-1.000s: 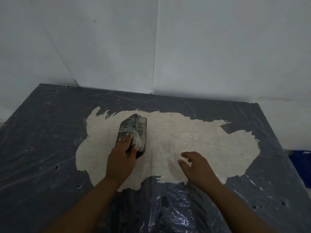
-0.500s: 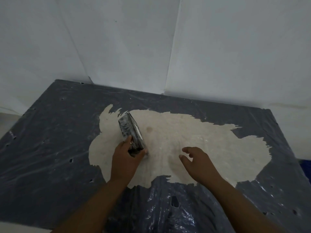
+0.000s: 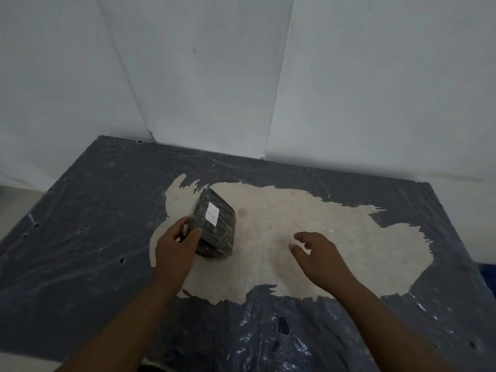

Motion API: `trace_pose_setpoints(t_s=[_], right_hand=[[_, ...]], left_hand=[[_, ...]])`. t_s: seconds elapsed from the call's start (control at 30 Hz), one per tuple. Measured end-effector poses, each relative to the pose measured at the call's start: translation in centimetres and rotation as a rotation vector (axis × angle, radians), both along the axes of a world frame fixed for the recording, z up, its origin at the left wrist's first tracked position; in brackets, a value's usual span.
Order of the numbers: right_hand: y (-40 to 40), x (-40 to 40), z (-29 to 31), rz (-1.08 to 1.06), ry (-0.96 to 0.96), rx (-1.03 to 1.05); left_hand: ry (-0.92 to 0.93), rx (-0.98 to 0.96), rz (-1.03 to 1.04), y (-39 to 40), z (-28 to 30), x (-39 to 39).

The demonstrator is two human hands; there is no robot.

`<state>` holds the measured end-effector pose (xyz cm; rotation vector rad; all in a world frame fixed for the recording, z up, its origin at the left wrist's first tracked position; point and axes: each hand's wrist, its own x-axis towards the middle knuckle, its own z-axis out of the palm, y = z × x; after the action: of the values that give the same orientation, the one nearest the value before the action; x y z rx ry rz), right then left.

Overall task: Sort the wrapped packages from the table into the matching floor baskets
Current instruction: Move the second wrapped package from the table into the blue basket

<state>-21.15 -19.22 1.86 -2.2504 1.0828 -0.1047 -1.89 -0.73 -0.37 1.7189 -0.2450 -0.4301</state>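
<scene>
Black-wrapped package [image 3: 214,226] tilts on the bench [image 3: 88,237], left hand [image 3: 175,249] gripping its near end, right hand [image 3: 319,253] spread empty nearby; judging by its upturned label [image 3: 212,214], reading comes next, then carrying to an unseen basket.

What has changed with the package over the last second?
The left hand has turned the wrapped package over toward the right, so a white label now faces up. It keeps its grip. The right hand still hovers open beside it, touching nothing.
</scene>
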Motion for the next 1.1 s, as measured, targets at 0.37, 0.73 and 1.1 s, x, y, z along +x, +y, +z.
trace_pose_setpoints(t_s=[0.37, 0.73, 1.1], right_hand=[[0.6, 0.4, 2.0, -0.07, -0.105, 0.397], [0.8, -2.1, 2.9, -0.075, -0.566, 1.139], [1.3, -5.0, 4.6, -0.203, -0.727, 0.873]], left_hand=[[0.339, -0.081, -0.401, 2.2, 4.4, -0.2], [0.414, -0.221, -0.528, 1.8, 5.3, -1.8], [0.072, -0.107, -0.365, -0.5, 7.1, -6.5]])
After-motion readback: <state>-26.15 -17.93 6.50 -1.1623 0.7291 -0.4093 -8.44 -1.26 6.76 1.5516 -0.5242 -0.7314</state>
